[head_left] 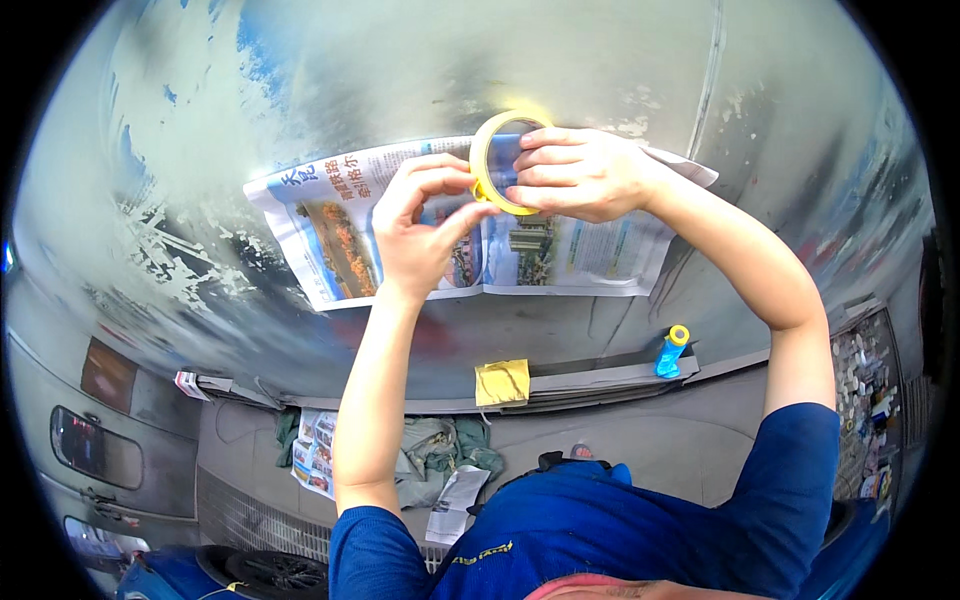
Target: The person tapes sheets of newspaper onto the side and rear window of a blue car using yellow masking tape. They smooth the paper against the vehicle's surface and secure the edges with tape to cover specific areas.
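Note:
My right hand (pixel 590 175) grips a roll of yellow masking tape (pixel 479 152), its fingers reaching into the ring from the right. At the roll's lower left edge, my left hand (pixel 415 225) pinches with thumb and fingertips, where a small bit of yellow tape (pixel 481 191) shows. Behind both hands, a spread sheet of newspaper (pixel 345 240) lies against a large grey surface (pixel 400 80) with patchy, scraped paint. The newspaper has a fold down its middle, and its upper right corner sticks out past my right wrist.
Below the newspaper runs a ledge (pixel 590 378). On it are a yellow pad or folded cloth (pixel 502 384) and a blue roll with a yellow top (pixel 671 352). Crumpled green cloth (pixel 440 450) and printed sheets (pixel 315 450) lie on the floor. A wheel (pixel 280 570) shows at lower left.

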`<action>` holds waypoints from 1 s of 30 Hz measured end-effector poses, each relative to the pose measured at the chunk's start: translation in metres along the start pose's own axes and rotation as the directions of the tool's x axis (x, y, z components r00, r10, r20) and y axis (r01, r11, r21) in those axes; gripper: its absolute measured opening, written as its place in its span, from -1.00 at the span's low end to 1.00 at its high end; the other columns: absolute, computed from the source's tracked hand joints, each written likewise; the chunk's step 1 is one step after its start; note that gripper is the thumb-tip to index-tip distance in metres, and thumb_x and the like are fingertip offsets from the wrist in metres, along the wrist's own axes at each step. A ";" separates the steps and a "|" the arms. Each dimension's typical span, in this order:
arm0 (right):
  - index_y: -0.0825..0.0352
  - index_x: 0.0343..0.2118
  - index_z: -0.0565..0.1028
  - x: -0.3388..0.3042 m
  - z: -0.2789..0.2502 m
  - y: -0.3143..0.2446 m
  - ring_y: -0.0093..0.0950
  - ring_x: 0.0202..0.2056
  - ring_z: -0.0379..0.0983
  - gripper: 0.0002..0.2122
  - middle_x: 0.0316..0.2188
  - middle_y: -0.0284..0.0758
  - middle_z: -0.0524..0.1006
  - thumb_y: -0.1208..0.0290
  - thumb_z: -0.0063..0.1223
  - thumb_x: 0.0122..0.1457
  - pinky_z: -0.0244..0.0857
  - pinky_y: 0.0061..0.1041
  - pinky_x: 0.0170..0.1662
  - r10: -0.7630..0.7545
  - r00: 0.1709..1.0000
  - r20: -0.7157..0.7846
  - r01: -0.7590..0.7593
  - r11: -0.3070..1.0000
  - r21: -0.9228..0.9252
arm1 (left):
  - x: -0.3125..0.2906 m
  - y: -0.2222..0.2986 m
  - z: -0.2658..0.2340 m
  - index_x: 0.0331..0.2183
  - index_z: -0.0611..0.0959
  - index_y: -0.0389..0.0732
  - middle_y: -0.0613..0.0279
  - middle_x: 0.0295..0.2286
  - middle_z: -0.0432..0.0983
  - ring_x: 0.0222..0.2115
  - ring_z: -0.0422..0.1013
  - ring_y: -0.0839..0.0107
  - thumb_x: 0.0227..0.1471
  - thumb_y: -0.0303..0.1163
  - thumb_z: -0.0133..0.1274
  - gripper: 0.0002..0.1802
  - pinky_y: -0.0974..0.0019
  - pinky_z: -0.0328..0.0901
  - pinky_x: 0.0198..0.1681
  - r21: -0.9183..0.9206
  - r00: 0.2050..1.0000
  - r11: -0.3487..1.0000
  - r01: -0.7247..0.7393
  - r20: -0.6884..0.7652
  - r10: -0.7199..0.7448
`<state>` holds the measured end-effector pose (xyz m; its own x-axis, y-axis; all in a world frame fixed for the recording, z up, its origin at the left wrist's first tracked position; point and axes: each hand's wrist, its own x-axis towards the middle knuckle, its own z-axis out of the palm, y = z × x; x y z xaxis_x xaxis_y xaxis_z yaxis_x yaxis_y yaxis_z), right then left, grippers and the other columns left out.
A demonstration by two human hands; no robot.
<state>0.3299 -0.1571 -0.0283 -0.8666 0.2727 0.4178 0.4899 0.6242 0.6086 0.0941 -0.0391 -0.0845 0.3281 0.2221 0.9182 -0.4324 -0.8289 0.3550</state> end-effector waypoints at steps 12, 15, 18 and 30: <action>0.29 -0.23 0.58 -0.007 -0.001 -0.003 -0.40 -0.31 0.55 -0.77 -0.43 -0.40 0.56 0.30 0.31 0.13 0.39 -0.21 0.17 -0.031 0.984 -0.174 -0.003 0.981 -0.193 | 0.009 0.011 -0.019 -0.36 0.68 -0.38 -0.10 -0.01 0.58 -0.07 0.55 0.27 0.07 -0.67 0.22 -0.96 0.24 0.43 0.07 -0.164 0.931 0.918 0.360 -0.002 -0.365; 0.27 -0.45 0.52 -0.005 -0.003 -0.005 -0.43 -0.37 0.52 -0.73 -0.56 -0.40 0.48 0.16 0.29 0.16 0.38 -0.22 0.22 0.003 0.972 -0.235 -0.066 0.964 -0.259 | 0.017 0.003 -0.057 -0.37 0.70 -0.35 -0.03 -0.09 0.64 -0.12 0.56 0.35 0.09 -0.63 0.22 -0.98 0.29 0.43 0.02 -0.125 0.915 0.927 0.355 -0.156 -0.372; 0.28 -0.47 0.52 -0.003 -0.006 -0.010 -0.42 -0.40 0.51 -0.70 -0.57 -0.39 0.46 0.14 0.28 0.18 0.37 -0.20 0.21 0.029 0.970 -0.242 -0.076 0.979 -0.187 | 0.014 -0.006 -0.126 -0.34 0.75 -0.31 0.11 -0.26 0.71 -0.24 0.56 0.48 0.09 -0.52 0.29 -0.93 0.38 0.43 -0.07 0.002 0.866 0.945 0.326 -0.401 -0.297; 0.27 -0.53 0.48 -0.009 -0.002 -0.007 -0.46 -0.56 0.31 -0.63 -0.66 -0.46 0.37 0.09 0.42 0.05 0.44 -0.25 -0.09 0.022 0.895 -0.445 -0.157 0.950 -0.268 | 0.033 -0.019 -0.182 -0.35 0.67 -0.35 0.21 -0.45 0.66 -0.46 0.53 0.55 0.04 -0.38 0.39 -0.74 0.47 0.43 -0.33 0.140 0.751 0.901 0.411 -0.612 -0.248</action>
<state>0.3344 -0.1659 -0.0352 -0.7227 -0.0677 0.6879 0.6273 0.3539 0.6938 -0.0390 0.0778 -0.0287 -0.1608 0.6864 0.7092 -0.1375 -0.7271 0.6726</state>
